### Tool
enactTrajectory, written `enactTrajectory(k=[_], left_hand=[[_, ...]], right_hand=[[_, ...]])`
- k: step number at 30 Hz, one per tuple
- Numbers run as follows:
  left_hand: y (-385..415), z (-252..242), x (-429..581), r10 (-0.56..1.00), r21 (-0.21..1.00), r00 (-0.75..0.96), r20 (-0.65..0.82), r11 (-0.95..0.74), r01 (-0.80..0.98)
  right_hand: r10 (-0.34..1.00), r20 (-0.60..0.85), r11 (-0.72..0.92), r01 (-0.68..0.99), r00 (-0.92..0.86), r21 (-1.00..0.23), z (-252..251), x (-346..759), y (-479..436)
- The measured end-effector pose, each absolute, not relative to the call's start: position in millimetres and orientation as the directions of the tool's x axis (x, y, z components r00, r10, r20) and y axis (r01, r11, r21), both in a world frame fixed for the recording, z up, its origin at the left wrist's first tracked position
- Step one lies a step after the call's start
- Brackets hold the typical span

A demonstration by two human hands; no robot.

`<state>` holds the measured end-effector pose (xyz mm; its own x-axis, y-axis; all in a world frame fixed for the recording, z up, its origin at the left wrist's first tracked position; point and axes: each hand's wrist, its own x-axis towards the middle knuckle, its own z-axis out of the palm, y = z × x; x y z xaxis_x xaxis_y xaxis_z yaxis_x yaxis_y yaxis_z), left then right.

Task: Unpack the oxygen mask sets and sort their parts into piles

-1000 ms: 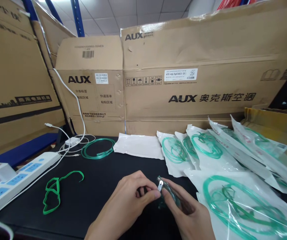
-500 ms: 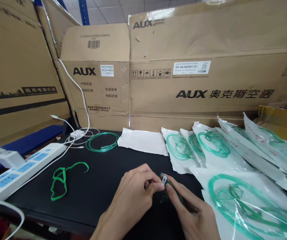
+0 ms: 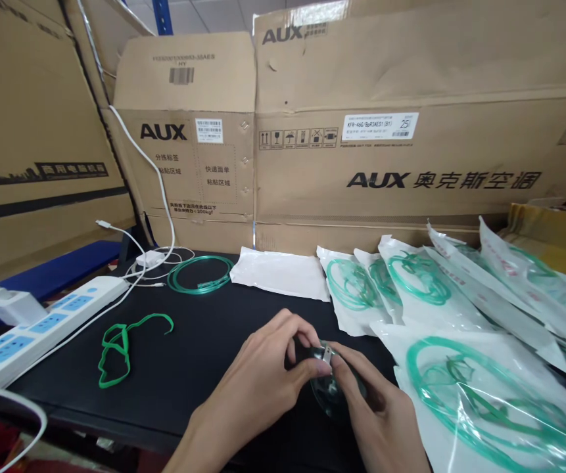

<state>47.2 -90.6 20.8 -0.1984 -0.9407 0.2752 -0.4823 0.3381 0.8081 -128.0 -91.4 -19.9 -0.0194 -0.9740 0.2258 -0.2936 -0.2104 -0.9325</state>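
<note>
A clear plastic face mask [image 3: 330, 402], partly hidden by my fingers, is held low over the black table. A small silvery metal nose strip [image 3: 327, 355] shows on its upper edge. My left hand [image 3: 265, 371] pinches the mask's edge beside the strip with thumb and fingertips. From the other side my right hand [image 3: 378, 401] grips it, thumb next to the strip and fingers behind. To the left lies a loose green elastic strap [image 3: 127, 345]. Farther back is a coil of green tubing [image 3: 173, 279].
Several white-and-clear packets [image 3: 440, 387] with green tubing cover the right side. A flat white packet [image 3: 280, 274] lies at the back. A white power strip [image 3: 73, 305] with cables runs along the left. Large cardboard boxes [image 3: 307, 197] wall off the rear.
The mask has turned in my hands, so more of its clear body shows below them. My left fingers have spread a little around its edge. The view has tilted slightly downward.
</note>
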Motion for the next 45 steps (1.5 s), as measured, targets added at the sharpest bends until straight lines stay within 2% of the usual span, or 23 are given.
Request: enactTrajectory(k=[2,6,11,15,21,29,37,42,45], left_hand=[[-90.0,22.6,49.2,-0.913,0.793,-0.250,0.323,0.405,-0.455],[-90.1,25.2,54.1,-0.855,0.749,-0.382,0.350,0.501,-0.434],[-91.2,26.2,63.1,-0.884,0.709,-0.348,0.312,0.460,-0.534],[-92.1,28.2,72.0,-0.904,0.695,-0.331,0.269,0.420,-0.583],[-94.0,28.7,77.7,-0.918,0.719,-0.301,0.258,0.390,-0.575],[-96.3,27.1,78.1,-0.859,0.711,-0.365,0.360,0.506,-0.489],[-83.6,24.5,98.3,-0.897,0.714,-0.256,0.360,0.442,-0.543],[-56.4,-4.4,140.3,-0.934,0.611,-0.205,0.292,0.347,-0.711],[-47.0,-16.6,157.3,-0.935,0.514,-0.191,0.300,0.327,-0.793]], right_hand=[[-0.969,0.248,-0.240,-0.307,0.011,-0.921,-18.8,-128.1,-91.6],[-0.978,0.204,-0.188,-0.269,-0.034,-0.945,-18.0,-126.2,-92.3],[-0.970,0.242,-0.243,-0.192,0.031,-0.951,-15.2,-126.0,-90.4],[-0.968,0.195,-0.217,-0.136,0.157,-0.967,-12.0,-127.1,-86.5],[-0.975,0.173,-0.183,-0.067,0.142,-0.981,-11.5,-125.5,-86.0],[-0.972,0.181,-0.208,-0.189,0.151,-0.960,-5.3,-125.8,-89.2],[-0.976,0.193,-0.212,-0.249,0.100,-0.945,-19.2,-127.1,-89.6],[-0.975,0.184,-0.210,-0.244,0.125,-0.947,-19.2,-122.9,-100.6],[-0.934,0.298,-0.349,-0.342,0.195,-0.872,-8.4,-105.6,-114.3]])
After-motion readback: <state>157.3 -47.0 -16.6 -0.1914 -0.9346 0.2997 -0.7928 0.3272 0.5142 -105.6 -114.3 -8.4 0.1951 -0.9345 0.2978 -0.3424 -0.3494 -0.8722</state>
